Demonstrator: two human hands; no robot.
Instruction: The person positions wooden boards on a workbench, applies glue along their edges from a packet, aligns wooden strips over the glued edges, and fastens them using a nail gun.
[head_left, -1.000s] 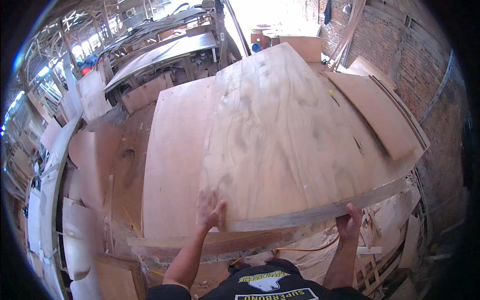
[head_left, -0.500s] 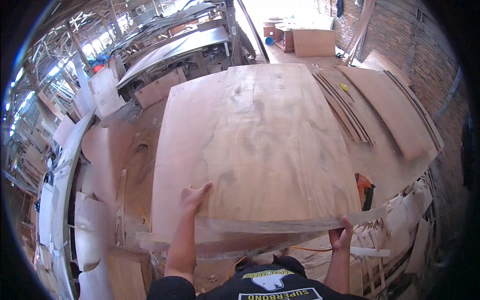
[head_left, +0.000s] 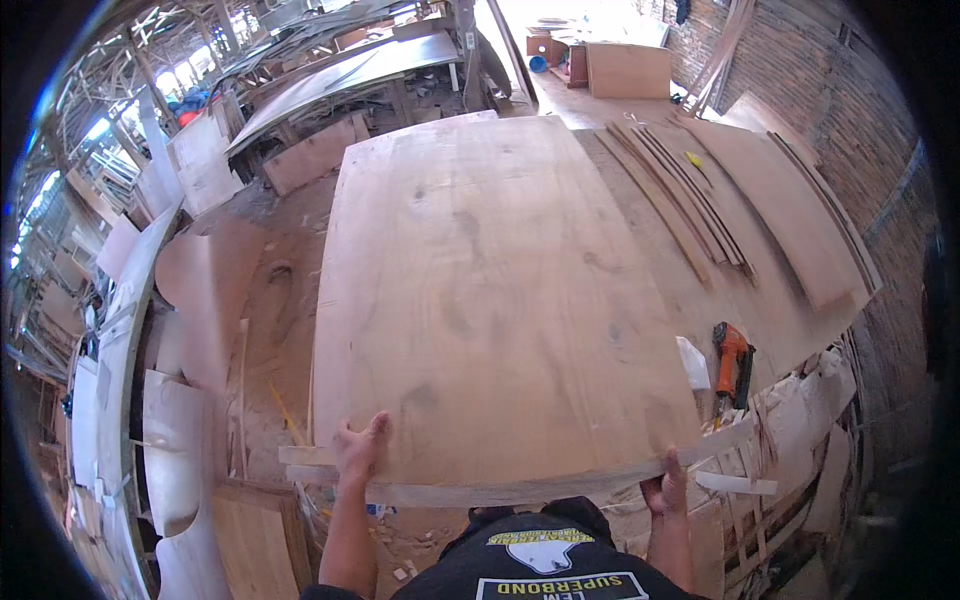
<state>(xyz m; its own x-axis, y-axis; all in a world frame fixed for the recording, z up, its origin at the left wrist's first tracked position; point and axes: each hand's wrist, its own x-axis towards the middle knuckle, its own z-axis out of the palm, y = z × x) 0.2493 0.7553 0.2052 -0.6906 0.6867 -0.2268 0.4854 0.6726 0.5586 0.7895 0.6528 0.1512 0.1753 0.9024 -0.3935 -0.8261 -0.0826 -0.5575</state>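
Note:
A large plywood sheet (head_left: 490,300) lies in front of me, its near edge close to my body. My left hand (head_left: 362,447) grips that edge at its left part, thumb on top, with the other fingers partly hidden. My right hand (head_left: 666,487) holds the same edge near the right corner, fingers under it and thumb against the rim. An orange and black nail gun (head_left: 733,362) rests on the worktable to the right of the sheet. Between them lies a small white piece (head_left: 692,363).
Long thin wooden strips (head_left: 670,190) and a curved plywood panel (head_left: 785,215) lie on the right. A yellow object (head_left: 694,159) sits beside the strips. Wood offcuts (head_left: 800,430) pile up at lower right. More panels (head_left: 180,450) lean at left; a brick wall (head_left: 810,90) stands behind.
The plywood sheet has come toward my body, with both hands moving along on its near edge. More of the nail gun, the strips and the white piece now shows on the right.

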